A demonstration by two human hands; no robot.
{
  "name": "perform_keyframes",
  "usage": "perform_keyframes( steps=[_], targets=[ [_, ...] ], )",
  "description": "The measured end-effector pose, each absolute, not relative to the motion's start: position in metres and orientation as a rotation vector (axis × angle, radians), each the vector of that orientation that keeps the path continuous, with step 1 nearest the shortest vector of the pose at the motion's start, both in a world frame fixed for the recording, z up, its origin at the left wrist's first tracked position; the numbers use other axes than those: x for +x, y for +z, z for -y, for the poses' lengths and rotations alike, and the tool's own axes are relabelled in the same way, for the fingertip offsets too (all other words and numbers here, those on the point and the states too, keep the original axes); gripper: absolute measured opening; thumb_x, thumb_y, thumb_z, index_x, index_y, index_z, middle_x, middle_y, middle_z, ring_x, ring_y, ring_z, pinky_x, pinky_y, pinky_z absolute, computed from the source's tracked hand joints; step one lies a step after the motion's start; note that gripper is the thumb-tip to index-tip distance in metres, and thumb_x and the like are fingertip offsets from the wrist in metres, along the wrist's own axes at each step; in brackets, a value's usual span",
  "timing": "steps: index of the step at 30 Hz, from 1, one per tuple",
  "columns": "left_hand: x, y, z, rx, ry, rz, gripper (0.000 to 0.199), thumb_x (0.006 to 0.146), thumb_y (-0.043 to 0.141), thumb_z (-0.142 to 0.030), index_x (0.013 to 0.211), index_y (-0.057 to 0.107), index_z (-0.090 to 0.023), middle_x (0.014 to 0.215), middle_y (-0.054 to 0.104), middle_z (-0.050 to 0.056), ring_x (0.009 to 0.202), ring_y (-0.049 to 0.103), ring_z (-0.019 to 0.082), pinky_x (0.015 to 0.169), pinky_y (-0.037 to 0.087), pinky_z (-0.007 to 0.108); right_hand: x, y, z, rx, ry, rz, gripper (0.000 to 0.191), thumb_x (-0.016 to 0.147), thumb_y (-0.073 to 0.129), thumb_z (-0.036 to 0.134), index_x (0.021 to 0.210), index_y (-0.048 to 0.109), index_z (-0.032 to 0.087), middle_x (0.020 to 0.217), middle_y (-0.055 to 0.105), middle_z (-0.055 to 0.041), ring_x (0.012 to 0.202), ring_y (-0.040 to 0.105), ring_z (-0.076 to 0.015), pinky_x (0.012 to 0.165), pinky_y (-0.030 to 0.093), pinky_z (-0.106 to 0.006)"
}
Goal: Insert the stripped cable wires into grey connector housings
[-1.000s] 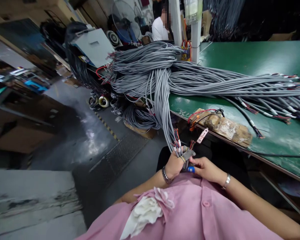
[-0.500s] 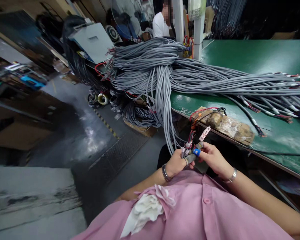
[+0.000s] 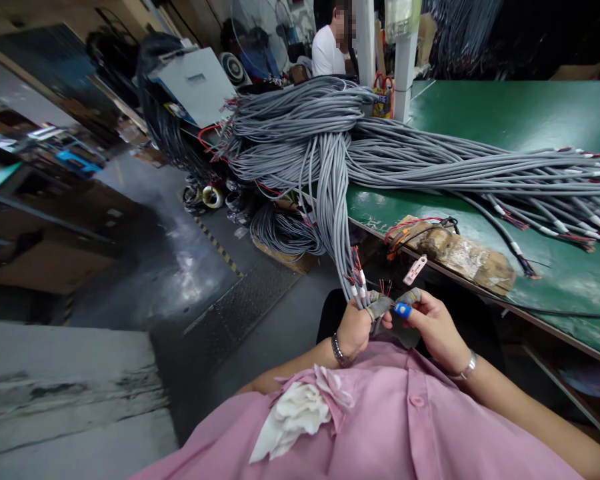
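Observation:
In the head view my left hand is closed around several grey cables, whose stripped ends show coloured wires and white bands. Grey fabric covers some of its fingertips. Close beside it, my right hand pinches thin wire ends between thumb and forefinger; a blue cover is on the thumb and a grey one on the finger. A few thin red wires stick up between the hands. The exact grip on single wires is too small to make out.
A large pile of grey cables lies across the green table. A wooden block sits at its front edge, with a pink-white tag hanging nearby. Coiled cables lie below. A person in white sits behind.
My right hand has drawn slightly away from my left. The coloured wire ends, bunched between the hands before, now stand apart above my left hand. The view has shifted a little.

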State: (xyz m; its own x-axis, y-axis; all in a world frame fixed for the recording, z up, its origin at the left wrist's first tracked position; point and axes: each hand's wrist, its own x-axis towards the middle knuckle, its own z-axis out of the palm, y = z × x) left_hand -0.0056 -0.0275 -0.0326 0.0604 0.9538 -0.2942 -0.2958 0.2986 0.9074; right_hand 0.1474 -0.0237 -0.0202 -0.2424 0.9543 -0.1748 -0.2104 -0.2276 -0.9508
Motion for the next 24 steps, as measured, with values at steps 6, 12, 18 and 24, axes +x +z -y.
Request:
perform_keyframes(
  steps=[6,12,18,24],
  targets=[
    [-0.005,-0.036,0.024,0.811,1.068,-1.123,0.038,0.071,0.07,-0.045,0.056,0.057,-0.012,0.05,0.055,0.001,0.041,0.05,0.008,0.044,0.038,0.021,0.153,-0.029,0.021,-1.097,1.679,1.087,0.025,0.074,0.072,0.039,0.078,0.059,0.018,0.068,0.061,-0.0014,0.059,0.053,-0.0128,0.053,0.041,-0.024],
    [-0.007,-0.029,0.022,0.817,1.044,-1.105,0.035,0.07,0.07,-0.043,0.059,0.056,-0.013,0.05,0.055,-0.001,0.039,0.047,0.007,0.042,0.037,0.02,0.174,-0.032,0.011,-0.886,1.838,0.978,0.025,0.081,0.065,0.04,0.093,0.063,0.018,0.08,0.06,-0.0028,0.067,0.053,-0.0129,0.066,0.047,-0.028],
    [-0.013,-0.006,0.006,0.759,0.814,-0.924,0.032,0.063,0.074,-0.037,0.059,0.053,-0.014,0.046,0.052,-0.002,0.035,0.041,0.006,0.035,0.029,0.019,0.19,-0.033,-0.019,-0.842,1.935,0.719,0.047,0.084,0.046,0.064,0.084,0.064,0.02,0.089,0.063,-0.0064,0.068,0.056,-0.0143,0.067,0.05,-0.03],
    [-0.008,0.0,-0.006,0.742,0.723,-0.835,0.027,0.061,0.072,-0.033,0.06,0.055,-0.013,0.042,0.051,-0.002,0.033,0.04,0.006,0.032,0.026,0.019,0.168,-0.021,-0.026,-0.829,1.83,0.861,0.034,0.081,0.061,0.052,0.091,0.061,0.02,0.079,0.06,-0.0021,0.056,0.046,-0.0107,0.056,0.043,-0.025]
  ],
)
